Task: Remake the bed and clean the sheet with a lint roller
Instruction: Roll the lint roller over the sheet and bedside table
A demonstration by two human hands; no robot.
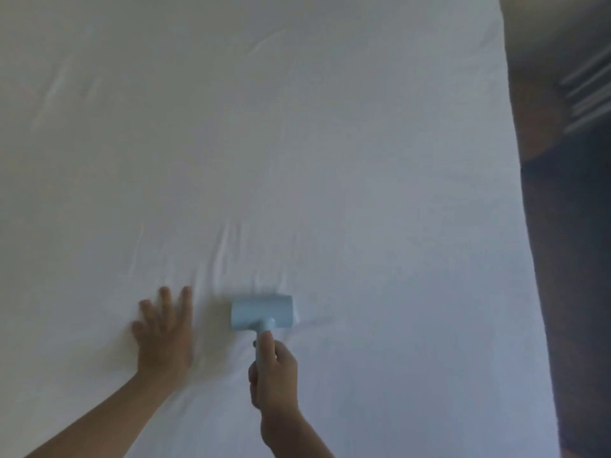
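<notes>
Left hand (163,332) flat, fingers spread, pressing sheet (297,143); right hand (272,375) gripping roller (263,312) handle, head down on sheet mid-bed. Sheet spread, creased near roller; rolling seemingly underway, most still uncovered

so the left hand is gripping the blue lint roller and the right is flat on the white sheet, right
The hands are swapped. The head view shows the right hand gripping the blue lint roller and the left hand flat on the white sheet.

No readable text, label, brand, number or sign shows anywhere.
</notes>
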